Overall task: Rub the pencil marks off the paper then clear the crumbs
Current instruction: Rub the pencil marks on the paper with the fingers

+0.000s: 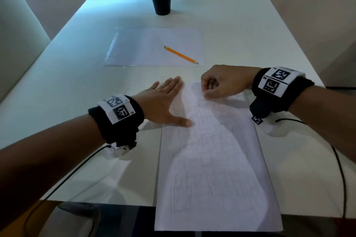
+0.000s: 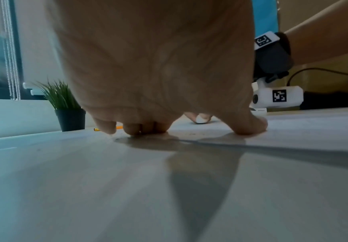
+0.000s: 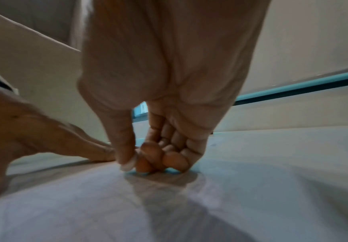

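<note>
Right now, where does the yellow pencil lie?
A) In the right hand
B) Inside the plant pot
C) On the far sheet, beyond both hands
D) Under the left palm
C: the yellow pencil lies on the far sheet, beyond both hands, untouched.

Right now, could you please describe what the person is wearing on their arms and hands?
Both forearms are bare, with no sleeves or gloves. The left hand and right hand each have a wide black fabric wristband carrying white panels printed with black square codes. Under each wrist hangs a small white camera unit, also code-marked, with a thin black cable trailing away.
</note>
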